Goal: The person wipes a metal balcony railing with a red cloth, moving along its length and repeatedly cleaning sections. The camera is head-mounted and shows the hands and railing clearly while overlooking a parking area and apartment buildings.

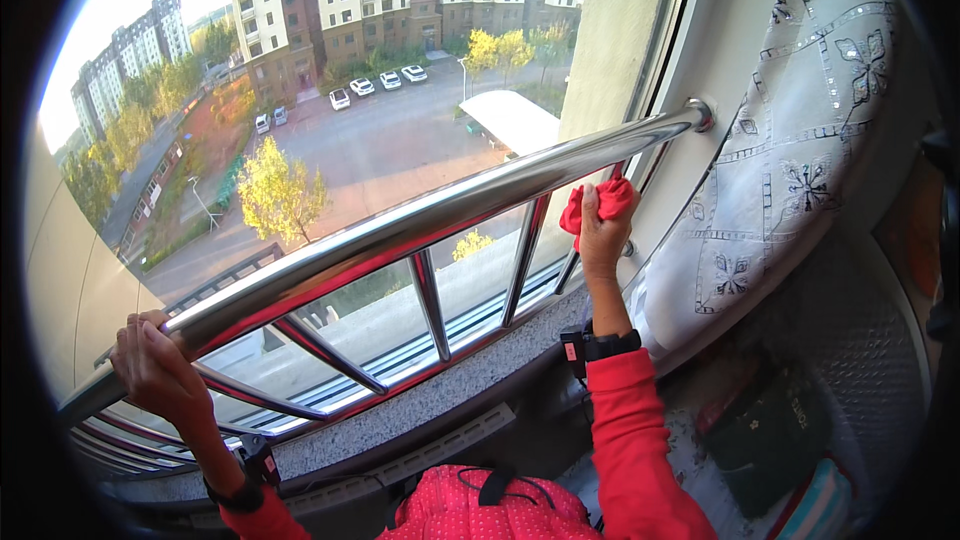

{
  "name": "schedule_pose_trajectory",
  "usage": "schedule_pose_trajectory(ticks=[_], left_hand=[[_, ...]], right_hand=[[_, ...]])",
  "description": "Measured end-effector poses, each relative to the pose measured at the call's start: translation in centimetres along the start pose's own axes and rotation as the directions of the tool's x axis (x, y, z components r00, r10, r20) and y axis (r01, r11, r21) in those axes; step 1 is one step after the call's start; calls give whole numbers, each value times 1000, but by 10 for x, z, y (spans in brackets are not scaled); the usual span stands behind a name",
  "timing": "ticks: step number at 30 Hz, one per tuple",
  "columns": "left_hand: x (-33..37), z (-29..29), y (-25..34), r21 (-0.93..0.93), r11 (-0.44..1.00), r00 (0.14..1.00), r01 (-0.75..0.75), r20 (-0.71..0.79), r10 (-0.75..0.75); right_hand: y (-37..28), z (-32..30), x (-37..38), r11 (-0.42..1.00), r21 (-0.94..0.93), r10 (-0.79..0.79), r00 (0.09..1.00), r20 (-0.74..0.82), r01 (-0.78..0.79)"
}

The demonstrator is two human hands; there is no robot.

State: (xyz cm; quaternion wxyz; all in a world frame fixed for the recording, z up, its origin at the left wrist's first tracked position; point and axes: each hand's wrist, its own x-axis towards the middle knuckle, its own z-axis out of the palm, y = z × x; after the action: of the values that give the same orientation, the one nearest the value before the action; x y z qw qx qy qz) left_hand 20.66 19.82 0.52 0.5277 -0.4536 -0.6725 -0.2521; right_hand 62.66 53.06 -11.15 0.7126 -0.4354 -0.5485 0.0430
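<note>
Head view: left hand (160, 372) grips the handrail (430, 214) at left, right hand (605, 237) clutches a red cloth (616, 198) by an upright (618, 170) at right; snug, even contact should work best.

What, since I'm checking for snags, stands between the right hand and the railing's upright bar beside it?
Only the red cloth is visible there: the right hand grips it at the upright bar, just below the top rail, near its right end. The bunched cloth hides whether skin also touches the bar.
</note>
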Motion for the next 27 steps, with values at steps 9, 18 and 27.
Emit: schedule_pose_trajectory(ticks=[9, 18, 27], left_hand=[[0, 0, 0, 10, 1000, 1000, -21, -22, 22], [1, -5, 2, -1, 1000, 1000, 2, -2, -2], [3, -4, 3, 12, 1000, 1000, 0, 1, 0]], right_hand=[[91, -6, -144, 961, -211, 193, 980, 44, -180], [25, -35, -100, 992, -74, 99, 994, -37, -102], [-152, -16, 27, 825, 168, -553, 831, 52, 539]])
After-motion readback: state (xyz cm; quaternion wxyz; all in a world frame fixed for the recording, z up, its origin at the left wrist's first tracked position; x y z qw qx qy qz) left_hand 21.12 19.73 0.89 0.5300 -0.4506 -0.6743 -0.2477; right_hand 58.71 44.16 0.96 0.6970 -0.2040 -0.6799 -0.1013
